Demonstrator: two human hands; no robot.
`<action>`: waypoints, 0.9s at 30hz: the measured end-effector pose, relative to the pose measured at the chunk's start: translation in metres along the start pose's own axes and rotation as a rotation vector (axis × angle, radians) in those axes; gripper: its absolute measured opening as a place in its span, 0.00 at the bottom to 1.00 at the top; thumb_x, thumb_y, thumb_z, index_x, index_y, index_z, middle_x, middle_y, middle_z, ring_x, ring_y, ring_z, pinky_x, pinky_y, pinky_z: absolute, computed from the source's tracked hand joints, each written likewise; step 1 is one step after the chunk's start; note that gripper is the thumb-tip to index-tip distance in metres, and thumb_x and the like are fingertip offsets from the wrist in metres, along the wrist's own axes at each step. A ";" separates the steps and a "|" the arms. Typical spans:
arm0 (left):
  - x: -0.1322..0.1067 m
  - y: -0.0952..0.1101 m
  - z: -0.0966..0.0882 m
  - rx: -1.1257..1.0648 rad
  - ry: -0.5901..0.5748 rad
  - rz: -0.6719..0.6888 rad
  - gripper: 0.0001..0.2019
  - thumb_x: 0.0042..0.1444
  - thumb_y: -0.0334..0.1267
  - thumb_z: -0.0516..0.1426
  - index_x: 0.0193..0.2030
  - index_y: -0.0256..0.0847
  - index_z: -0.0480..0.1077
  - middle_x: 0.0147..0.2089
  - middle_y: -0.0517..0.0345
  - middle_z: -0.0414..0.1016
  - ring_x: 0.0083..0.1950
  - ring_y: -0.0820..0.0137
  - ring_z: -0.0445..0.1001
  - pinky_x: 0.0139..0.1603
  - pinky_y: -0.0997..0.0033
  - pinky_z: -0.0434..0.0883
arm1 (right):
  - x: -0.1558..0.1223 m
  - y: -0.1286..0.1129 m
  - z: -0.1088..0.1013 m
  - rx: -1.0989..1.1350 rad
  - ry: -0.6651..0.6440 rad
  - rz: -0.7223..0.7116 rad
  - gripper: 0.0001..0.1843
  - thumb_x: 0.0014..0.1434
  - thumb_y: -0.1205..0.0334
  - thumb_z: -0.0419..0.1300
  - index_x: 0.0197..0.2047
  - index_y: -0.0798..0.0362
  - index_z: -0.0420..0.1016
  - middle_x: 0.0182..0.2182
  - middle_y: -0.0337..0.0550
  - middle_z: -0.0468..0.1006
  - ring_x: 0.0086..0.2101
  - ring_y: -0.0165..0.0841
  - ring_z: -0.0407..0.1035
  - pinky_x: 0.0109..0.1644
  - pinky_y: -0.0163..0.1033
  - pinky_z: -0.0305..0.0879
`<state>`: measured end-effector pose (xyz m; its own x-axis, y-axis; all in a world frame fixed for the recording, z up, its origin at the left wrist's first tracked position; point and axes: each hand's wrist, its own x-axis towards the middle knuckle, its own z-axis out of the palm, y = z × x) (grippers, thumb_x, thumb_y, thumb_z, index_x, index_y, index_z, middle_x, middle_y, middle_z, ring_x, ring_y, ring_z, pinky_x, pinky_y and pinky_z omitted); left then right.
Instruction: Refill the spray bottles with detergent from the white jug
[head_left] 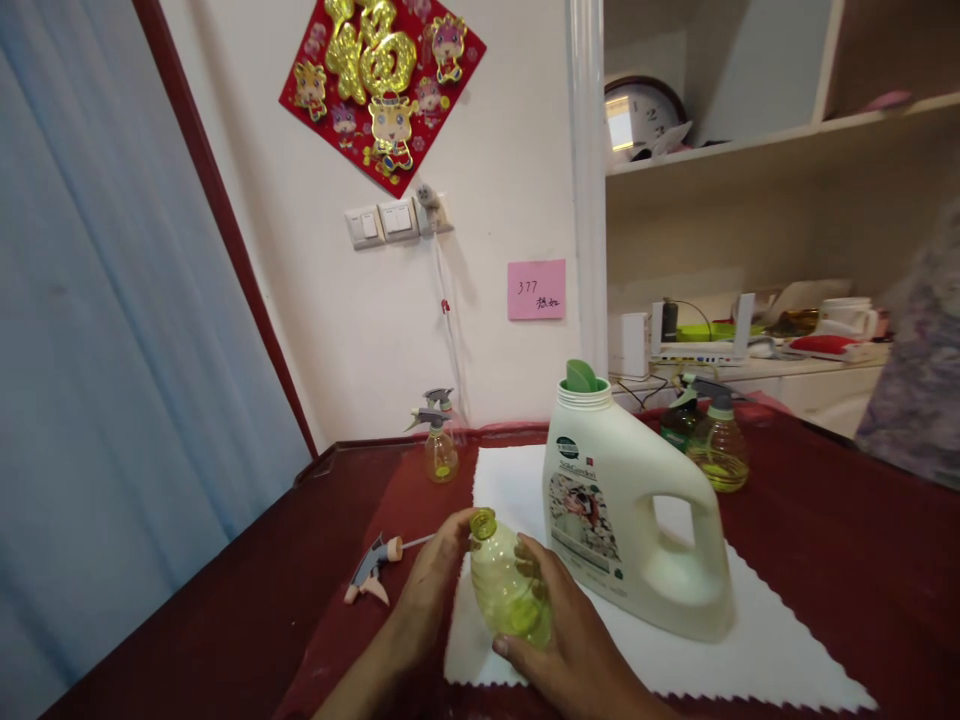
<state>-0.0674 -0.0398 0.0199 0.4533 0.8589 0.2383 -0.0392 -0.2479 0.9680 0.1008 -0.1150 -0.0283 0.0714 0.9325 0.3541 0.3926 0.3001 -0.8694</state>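
Soft, uneven indoor light, bright glare on clock, glints on gold foil and held bottle, faint shadow beside cable, curtain blurry, edges stretched.

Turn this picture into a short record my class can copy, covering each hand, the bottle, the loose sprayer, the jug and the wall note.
Left hand: fingers at the neck of the yellow-green bottle
Right hand: gripping that bottle's lower side
Bottle: tilted, mouth uncapped
Sprayer: lying left of the bottle, tube toward the left hand
Jug: upright on white cloth, right of the bottle
Wall note: pink, "377" readable
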 end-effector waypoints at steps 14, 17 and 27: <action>-0.012 -0.012 -0.003 0.030 -0.217 0.069 0.62 0.29 0.58 0.74 0.72 0.46 0.52 0.71 0.39 0.57 0.71 0.40 0.55 0.71 0.42 0.52 | -0.001 0.007 0.001 0.023 -0.019 -0.060 0.45 0.52 0.57 0.65 0.68 0.50 0.50 0.65 0.55 0.62 0.64 0.46 0.59 0.68 0.54 0.54; -0.014 -0.012 0.001 0.053 -0.187 0.044 0.65 0.29 0.49 0.76 0.73 0.47 0.48 0.73 0.39 0.55 0.72 0.41 0.54 0.72 0.41 0.50 | -0.001 0.005 -0.001 0.025 -0.049 -0.081 0.45 0.54 0.53 0.65 0.69 0.52 0.50 0.65 0.57 0.62 0.64 0.47 0.59 0.68 0.54 0.55; -0.013 -0.010 0.004 0.061 -0.102 0.055 0.49 0.39 0.46 0.73 0.68 0.46 0.58 0.62 0.43 0.70 0.61 0.46 0.70 0.61 0.48 0.68 | -0.002 0.008 0.005 -0.040 -0.041 -0.186 0.45 0.55 0.59 0.62 0.71 0.50 0.45 0.68 0.53 0.59 0.66 0.46 0.56 0.69 0.53 0.55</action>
<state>-0.0693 -0.0503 0.0068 0.5398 0.7943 0.2787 -0.0132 -0.3230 0.9463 0.0986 -0.1132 -0.0374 -0.0427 0.8695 0.4921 0.4319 0.4602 -0.7757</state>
